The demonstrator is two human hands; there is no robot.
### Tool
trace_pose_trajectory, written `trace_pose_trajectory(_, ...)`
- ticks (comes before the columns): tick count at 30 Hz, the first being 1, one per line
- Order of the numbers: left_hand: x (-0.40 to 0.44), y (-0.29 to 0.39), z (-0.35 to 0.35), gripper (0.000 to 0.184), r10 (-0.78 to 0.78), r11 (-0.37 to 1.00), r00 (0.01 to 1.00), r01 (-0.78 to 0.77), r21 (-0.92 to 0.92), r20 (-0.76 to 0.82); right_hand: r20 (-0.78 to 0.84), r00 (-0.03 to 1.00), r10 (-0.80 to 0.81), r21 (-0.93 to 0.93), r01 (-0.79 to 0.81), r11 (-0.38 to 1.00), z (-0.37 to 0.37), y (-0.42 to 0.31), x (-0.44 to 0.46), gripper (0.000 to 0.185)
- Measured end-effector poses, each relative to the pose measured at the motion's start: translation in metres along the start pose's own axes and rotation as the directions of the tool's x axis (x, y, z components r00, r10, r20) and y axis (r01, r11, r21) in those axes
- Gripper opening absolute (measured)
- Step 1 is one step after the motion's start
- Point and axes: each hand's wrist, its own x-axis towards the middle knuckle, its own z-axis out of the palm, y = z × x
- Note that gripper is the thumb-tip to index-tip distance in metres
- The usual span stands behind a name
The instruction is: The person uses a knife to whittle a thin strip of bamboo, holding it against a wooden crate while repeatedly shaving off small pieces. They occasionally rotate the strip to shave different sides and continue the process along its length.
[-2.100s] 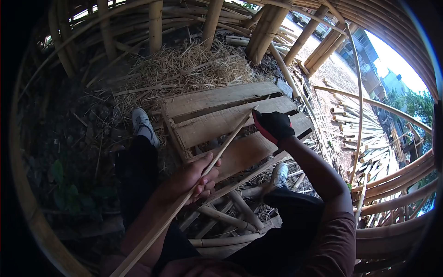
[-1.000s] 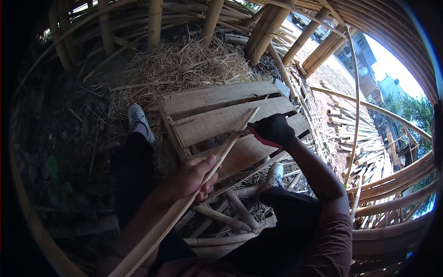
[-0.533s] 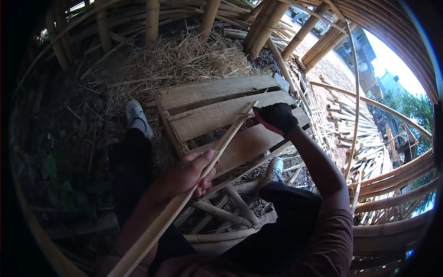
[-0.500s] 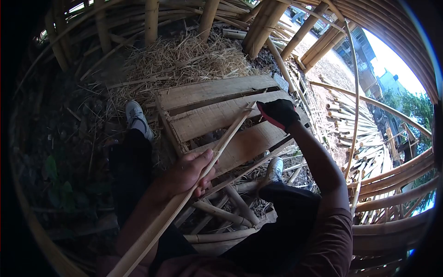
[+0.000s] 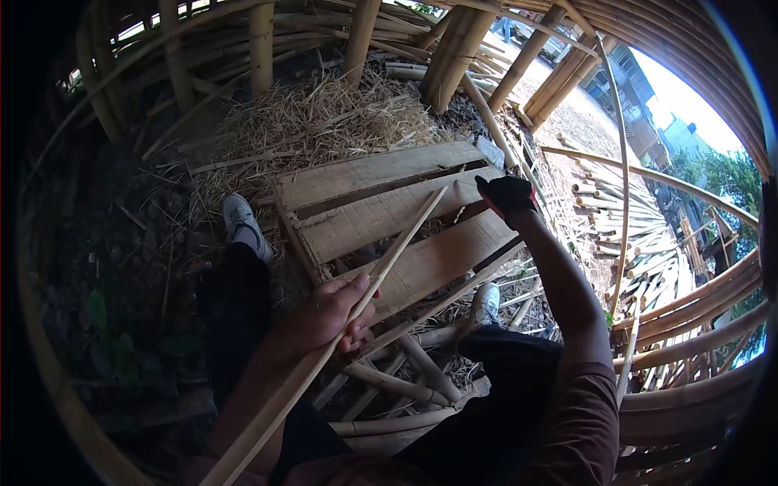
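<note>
My left hand (image 5: 344, 312) is closed around a long, pale split-bamboo strip (image 5: 389, 257). The strip slants from my lap up over a low wooden slatted bench (image 5: 356, 223), its thin end above the middle board. My right hand (image 5: 508, 198), in a black glove with red edging, is closed above the bench's right end, a short way from the strip's tip. A faint narrow shape by its fingers may be a blade, but what it grips cannot be made out.
Dry shavings (image 5: 324, 121) lie heaped behind the bench. Upright bamboo posts (image 5: 458, 57) stand beyond, and cut bamboo poles (image 5: 632, 223) are stacked at right. Bamboo pieces (image 5: 405, 385) lie below the bench between my legs. My shoes (image 5: 245, 223) flank the bench.
My right hand has moved right, away from the tip of the bamboo strip. My left hand keeps its grip on the strip, which has shifted slightly.
</note>
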Motion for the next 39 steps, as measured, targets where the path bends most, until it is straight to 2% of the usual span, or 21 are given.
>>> trace_pose_trajectory(4, -0.002, 0.0, 0.0, 0.037, -0.006, 0.998, 1.0, 0.007, -0.061, 0.009, -0.054, 0.998, 0.019, 0.192, -0.008, 0.981, -0.024, -0.017, -0.029, 0.068)
trace_pose_trajectory(6, -0.001, 0.0, -0.001, 0.037, 0.006, 1.0, 1.0, -0.006, -0.017, 0.019, 0.003, 1.0, -0.029, 0.445, 0.025, 0.895, -0.051, -0.041, -0.05, 0.065)
trace_pose_trajectory(8, 0.0, 0.0, -0.001, 0.038, 0.014, 1.0, 1.0, -0.014, 0.005, 0.026, -0.132, 0.969, -0.208, 0.414, 0.245, 0.877, -0.063, -0.069, -0.075, 0.044)
trace_pose_trajectory(10, 0.0, 0.0, -0.001, 0.04, 0.0, 1.0, 1.0, 0.0, 0.028, -0.008, -0.378, 0.743, -0.551, 0.285, 0.66, 0.695, -0.066, -0.087, -0.11, 0.031)
trace_pose_trajectory(11, -0.001, 0.0, 0.0, 0.04, 0.0, 1.0, 1.0, 0.0, 0.03, -0.011, -0.291, 0.744, -0.601, 0.239, 0.665, 0.708, -0.082, -0.098, -0.128, 0.028)
trace_pose_trajectory(12, -0.002, 0.001, 0.002, 0.042, 0.003, 0.991, 0.999, 0.004, 0.134, -0.055, -0.198, 0.741, -0.642, 0.19, 0.671, 0.716, -0.095, -0.105, -0.14, 0.025)
trace_pose_trajectory(13, -0.002, 0.0, 0.003, 0.043, 0.009, 0.972, 0.995, 0.014, 0.235, -0.097, -0.29, 0.671, -0.682, 0.155, 0.737, 0.658, -0.091, -0.103, -0.141, 0.021)
trace_pose_trajectory(17, -0.001, -0.003, 0.003, 0.044, 0.008, 0.958, 0.998, 0.009, 0.285, -0.058, -0.352, 0.572, -0.741, 0.165, 0.817, 0.552, -0.058, -0.091, -0.12, 0.017)
trace_pose_trajectory(19, -0.001, -0.002, 0.003, 0.043, 0.01, 0.953, 0.997, 0.013, 0.301, -0.073, -0.424, 0.446, -0.788, 0.072, 0.884, 0.462, -0.051, -0.091, -0.112, 0.016)
trace_pose_trajectory(20, -0.001, -0.002, 0.002, 0.043, 0.011, 0.953, 0.997, 0.013, 0.304, -0.077, -0.428, 0.444, -0.787, 0.072, 0.885, 0.461, -0.051, -0.089, -0.111, 0.016)
trace_pose_trajectory(22, 0.0, -0.001, 0.002, 0.044, 0.021, 0.965, 0.999, -0.01, 0.264, -0.04, -0.343, 0.595, -0.727, 0.075, 0.789, 0.61, -0.062, -0.087, -0.11, 0.017)
trace_pose_trajectory(24, -0.001, -0.002, 0.004, 0.044, 0.017, 0.967, 0.998, -0.003, 0.255, -0.055, -0.402, 0.635, -0.659, 0.042, 0.732, 0.68, -0.027, -0.068, -0.078, 0.025)
trace_pose_trajectory(25, -0.001, -0.002, 0.003, 0.044, 0.021, 0.969, 0.997, -0.003, 0.245, -0.073, -0.259, 0.757, -0.6, 0.022, 0.626, 0.78, -0.027, -0.059, -0.065, 0.034)
trace_pose_trajectory(26, 0.0, 0.0, 0.002, 0.044, 0.034, 0.969, 0.997, -0.015, 0.245, -0.075, -0.266, 0.751, -0.604, 0.011, 0.629, 0.777, -0.026, -0.054, -0.061, 0.034)
trace_pose_trajectory(28, 0.001, -0.001, 0.001, 0.045, 0.029, 0.97, 0.998, -0.014, 0.242, -0.059, -0.188, 0.848, -0.496, 0.142, 0.523, 0.84, -0.034, -0.055, -0.067, 0.036)
trace_pose_trajectory(29, 0.001, 0.0, 0.001, 0.045, 0.032, 0.971, 0.998, -0.016, 0.239, -0.06, -0.049, 0.894, -0.445, 0.142, 0.447, 0.883, -0.038, -0.059, -0.071, 0.032)
trace_pose_trajectory(30, -0.001, 0.002, 0.002, 0.045, 0.046, 0.968, 0.998, -0.036, 0.25, -0.035, -0.047, 0.893, -0.447, 0.14, 0.449, 0.882, -0.043, -0.067, -0.083, 0.032)
trace_pose_trajectory(32, -0.002, 0.002, 0.002, 0.045, 0.058, 0.966, 0.998, -0.053, 0.253, -0.014, -0.294, 0.755, -0.585, 0.253, 0.652, 0.714, -0.047, -0.081, -0.11, 0.032)
trace_pose_trajectory(34, -0.001, -0.001, 0.003, 0.046, 0.055, 0.953, 0.998, -0.045, 0.3, -0.025, -0.266, 0.739, -0.619, 0.267, 0.674, 0.689, -0.052, -0.085, -0.114, 0.028)
trace_pose_trajectory(36, -0.001, -0.004, 0.003, 0.045, 0.035, 0.956, 0.999, -0.022, 0.292, -0.039, -0.321, 0.627, -0.71, 0.214, 0.778, 0.591, -0.036, -0.074, -0.097, 0.026)
trace_pose_trajectory(39, 0.001, -0.002, 0.0, 0.044, 0.044, 0.954, 0.998, -0.031, 0.299, -0.037, -0.36, 0.608, -0.707, 0.217, 0.792, 0.571, -0.021, -0.064, -0.077, 0.023)
